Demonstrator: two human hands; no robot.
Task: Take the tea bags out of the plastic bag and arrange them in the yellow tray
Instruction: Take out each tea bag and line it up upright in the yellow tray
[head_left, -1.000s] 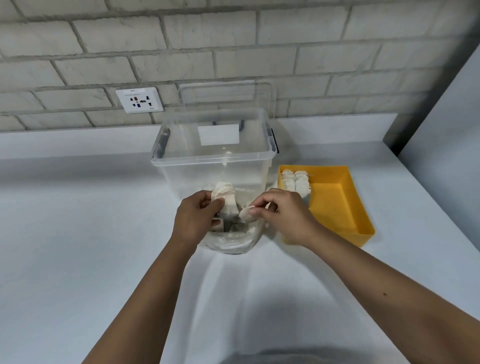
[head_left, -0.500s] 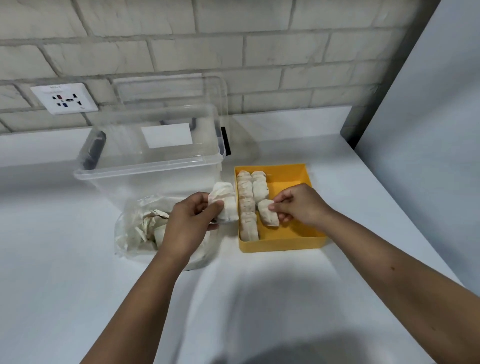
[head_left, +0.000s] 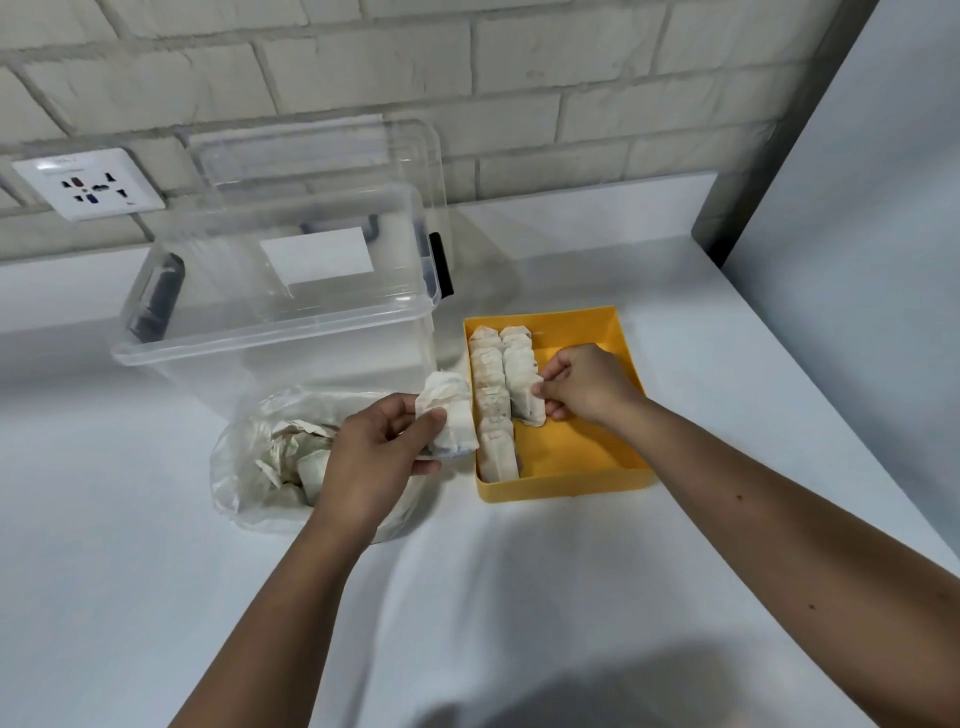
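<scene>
I see the tray (head_left: 566, 488) on the surface (head_left: 519, 597), with two rows of tea bags (head_left: 491, 395) along its left wall. The right hand (head_left: 587, 384), inside the tray, pinches the second row's nearest tea bag (head_left: 527, 402). The left hand (head_left: 374, 457), just left of the tray, grips a stack (head_left: 453, 415) (count unclear). The plastic bag (head_left: 244, 467) lies farther left.

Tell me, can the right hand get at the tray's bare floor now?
Likely yes: the right hand is over the tray, pinching a tea bag in the second row; nothing covers the floor beside it.
</scene>
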